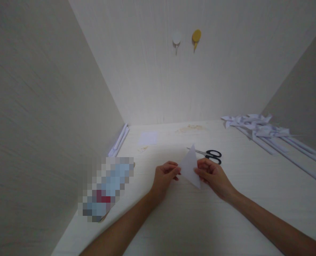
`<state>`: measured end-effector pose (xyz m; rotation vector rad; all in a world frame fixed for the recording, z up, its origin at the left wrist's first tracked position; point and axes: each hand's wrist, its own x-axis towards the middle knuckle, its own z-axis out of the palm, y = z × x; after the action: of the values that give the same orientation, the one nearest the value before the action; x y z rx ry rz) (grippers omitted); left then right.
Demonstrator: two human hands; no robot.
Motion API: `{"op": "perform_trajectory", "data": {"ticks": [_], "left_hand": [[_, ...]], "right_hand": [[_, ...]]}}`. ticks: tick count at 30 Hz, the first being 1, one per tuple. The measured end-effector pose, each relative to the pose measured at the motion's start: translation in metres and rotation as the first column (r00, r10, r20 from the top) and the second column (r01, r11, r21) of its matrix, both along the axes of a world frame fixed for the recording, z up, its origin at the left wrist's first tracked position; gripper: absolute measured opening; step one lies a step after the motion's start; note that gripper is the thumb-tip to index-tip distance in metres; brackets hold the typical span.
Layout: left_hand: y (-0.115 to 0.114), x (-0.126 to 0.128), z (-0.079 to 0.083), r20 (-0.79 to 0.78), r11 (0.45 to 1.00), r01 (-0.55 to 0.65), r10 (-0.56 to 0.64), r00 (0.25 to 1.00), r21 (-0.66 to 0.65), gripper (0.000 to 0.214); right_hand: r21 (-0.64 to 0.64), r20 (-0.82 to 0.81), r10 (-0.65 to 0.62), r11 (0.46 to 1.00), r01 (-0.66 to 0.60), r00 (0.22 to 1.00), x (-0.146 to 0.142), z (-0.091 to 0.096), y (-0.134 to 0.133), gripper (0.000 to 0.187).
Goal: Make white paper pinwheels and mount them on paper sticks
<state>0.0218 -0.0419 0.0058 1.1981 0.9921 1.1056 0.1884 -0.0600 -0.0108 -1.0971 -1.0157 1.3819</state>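
A white sheet of paper (189,167), folded to a triangle, is held up between my two hands over the table. My left hand (165,176) pinches its left corner between thumb and fingers. On the opposite side, my right hand (212,176) grips the right edge, thumb on the near face. Just beyond the paper and my right hand lie black-handled scissors (213,154), their blades pointing left and partly behind the paper's tip.
A square white paper (147,138) lies at the back left. White paper rolls (119,140) lean by the left wall, near a blurred-out object (108,192). Paper pinwheel-like shapes on sticks (271,131) lie at right. Two hooks, white (176,38) and yellow (196,36), are on the back wall.
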Motion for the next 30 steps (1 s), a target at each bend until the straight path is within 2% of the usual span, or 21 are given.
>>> {"op": "perform_trajectory", "data": {"ticks": [7,12,17,24,27,29,30], "left_hand": [[0.0000,-0.0008,-0.0018,0.026,1.000,-0.011,0.011,1.000,0.008,0.020],[0.0007,-0.0014,-0.0022,-0.019,1.000,-0.011,0.012,1.000,0.026,0.023],[0.0007,-0.0007,-0.0009,-0.027,0.997,0.071,-0.070,0.997,0.018,0.023],[-0.0017,0.0029,-0.0024,-0.008,0.993,0.066,-0.067,0.998,-0.100,0.025],[-0.0018,0.0032,-0.0048,-0.081,0.991,0.119,-0.123,0.989,-0.053,0.024],[-0.0022,0.0031,-0.0038,-0.115,0.996,0.088,-0.090,0.989,-0.023,0.025],[-0.0025,0.0030,-0.0026,-0.108,0.998,0.061,-0.063,0.992,-0.026,0.026]], "right_hand": [[0.016,-0.028,0.020,1.000,-0.020,0.999,0.0001,-0.0006,-0.0005,0.031],[0.018,-0.007,0.022,1.000,-0.021,1.000,-0.0003,-0.0006,-0.0004,0.031],[0.028,0.058,0.034,0.999,-0.036,0.998,0.0007,0.0000,-0.0007,0.028],[0.041,0.118,0.035,0.998,-0.041,0.992,-0.0025,0.0010,-0.0026,0.027],[0.060,0.195,0.077,0.994,-0.090,0.978,-0.0058,0.0034,-0.0035,0.024],[0.140,0.309,0.070,0.983,-0.118,0.949,-0.0032,0.0035,-0.0019,0.020],[0.212,0.385,0.016,0.972,-0.105,0.923,0.0006,0.0030,0.0000,0.018]]}}
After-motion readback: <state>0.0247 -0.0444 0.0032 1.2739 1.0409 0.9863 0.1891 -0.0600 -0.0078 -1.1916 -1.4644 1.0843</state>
